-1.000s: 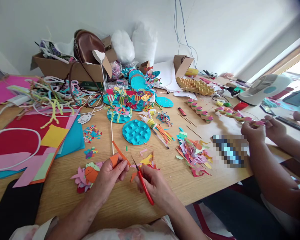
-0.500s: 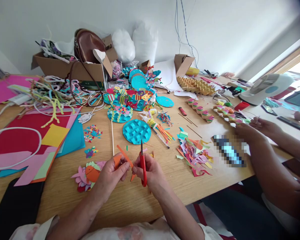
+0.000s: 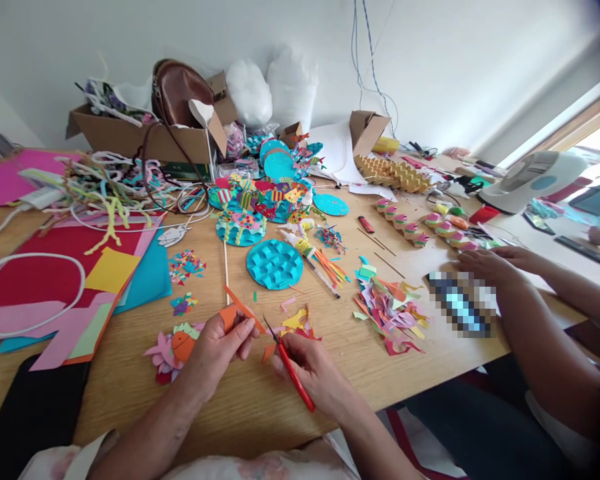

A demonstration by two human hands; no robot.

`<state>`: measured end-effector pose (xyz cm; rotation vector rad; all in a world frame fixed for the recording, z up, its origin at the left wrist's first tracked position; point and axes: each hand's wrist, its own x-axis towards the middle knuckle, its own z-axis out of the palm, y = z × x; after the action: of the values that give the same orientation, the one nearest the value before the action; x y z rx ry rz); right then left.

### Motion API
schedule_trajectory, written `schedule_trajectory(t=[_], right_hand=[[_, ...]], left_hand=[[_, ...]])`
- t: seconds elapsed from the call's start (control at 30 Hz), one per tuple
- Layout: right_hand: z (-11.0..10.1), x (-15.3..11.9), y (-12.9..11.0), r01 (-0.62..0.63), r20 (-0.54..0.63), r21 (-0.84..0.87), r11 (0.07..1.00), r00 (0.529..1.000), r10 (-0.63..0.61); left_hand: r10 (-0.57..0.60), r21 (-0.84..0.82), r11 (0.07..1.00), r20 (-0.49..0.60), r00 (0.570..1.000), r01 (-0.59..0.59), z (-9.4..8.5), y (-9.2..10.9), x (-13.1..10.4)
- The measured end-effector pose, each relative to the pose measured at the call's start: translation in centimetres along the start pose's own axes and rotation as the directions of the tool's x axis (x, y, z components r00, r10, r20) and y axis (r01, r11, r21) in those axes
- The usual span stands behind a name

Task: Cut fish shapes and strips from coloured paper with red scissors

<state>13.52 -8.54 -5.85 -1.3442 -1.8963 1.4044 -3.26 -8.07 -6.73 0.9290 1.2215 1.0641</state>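
Observation:
Pinched in my left hand (image 3: 229, 343) is an orange paper strip (image 3: 244, 308), with more orange paper tucked behind the fingers. My right hand (image 3: 307, 370) grips red-handled scissors (image 3: 294, 373); their dark blades point up and left, close to the strip's lower end. Whether the blades touch the paper I cannot tell. On the table beyond my hands lies a round blue disc (image 3: 275, 264) with raised paper waves. Yellow and red paper scraps (image 3: 296, 323) lie just past my right hand. A pile of cut paper fish (image 3: 183, 348) sits left of my left hand.
Coloured paper sheets (image 3: 105, 270) cover the left side. Shredded paper strips (image 3: 391, 307) lie to the right, near a co-worker's hands (image 3: 490, 267). Behind stand decorated blue discs, a glue bottle (image 3: 300, 244), a cardboard box (image 3: 130, 137) and a white machine (image 3: 535, 180).
The scissors have swung from pointing upright to pointing up and left, towards the orange strip. My right hand has turned and dropped slightly. The co-worker's hands have moved left a little.

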Motion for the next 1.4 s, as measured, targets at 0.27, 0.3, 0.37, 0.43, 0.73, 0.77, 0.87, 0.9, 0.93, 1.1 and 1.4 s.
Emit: schedule_trajectory(t=[0.27,0.3,0.37,0.43,0.73,0.77,0.87,0.9,0.93,1.1,1.4], right_hand=[[-0.1,0.1,-0.6,0.052,-0.005,-0.188,0.981,0.999,-0.054],[-0.1,0.1,-0.7,0.056,-0.007,-0.207,0.977,0.998,-0.059],[-0.1,0.2,-0.8,0.064,-0.01,-0.229,0.971,0.998,-0.068],[0.0,0.1,-0.8,0.066,-0.015,-0.245,0.967,0.997,-0.072],[0.5,0.3,-0.1,0.054,-0.081,-0.326,0.944,0.993,-0.084],[0.6,0.3,0.0,0.057,-0.09,-0.338,0.939,0.992,-0.093],[0.7,0.4,0.4,0.075,-0.115,-0.365,0.928,0.986,-0.124],[0.8,0.4,0.5,0.081,-0.12,-0.37,0.925,0.984,-0.135],[0.8,0.4,0.6,0.088,-0.122,-0.374,0.923,0.982,-0.143],[0.6,0.3,0.7,0.092,-0.121,-0.399,0.912,0.981,-0.152],[0.4,0.4,-0.5,0.06,-0.085,-0.39,0.919,0.991,-0.1]], left_hand=[[0.049,-0.002,0.999,0.03,0.998,-0.049,0.1,0.3,0.0],[0.05,-0.019,0.999,0.028,0.998,-0.049,0.1,0.3,0.0],[0.049,-0.049,0.998,0.024,0.999,-0.048,0.2,0.4,-0.1],[0.045,-0.058,0.997,0.022,0.999,-0.044,0.2,0.5,-0.1],[0.042,-0.069,0.997,-0.003,0.999,-0.042,0.3,0.3,-0.1],[0.046,-0.068,0.997,0.001,0.999,-0.046,0.2,0.3,-0.1],[0.058,-0.059,0.997,0.019,0.998,-0.056,0.1,0.0,-0.1],[0.058,-0.055,0.997,0.023,0.998,-0.057,0.0,-0.1,-0.1],[0.057,-0.052,0.997,0.023,0.998,-0.055,0.0,-0.2,0.0],[0.043,-0.044,0.998,0.039,0.998,-0.041,-0.2,-0.4,0.0],[0.037,-0.07,0.997,0.059,0.998,-0.033,0.0,-0.4,-0.1]])
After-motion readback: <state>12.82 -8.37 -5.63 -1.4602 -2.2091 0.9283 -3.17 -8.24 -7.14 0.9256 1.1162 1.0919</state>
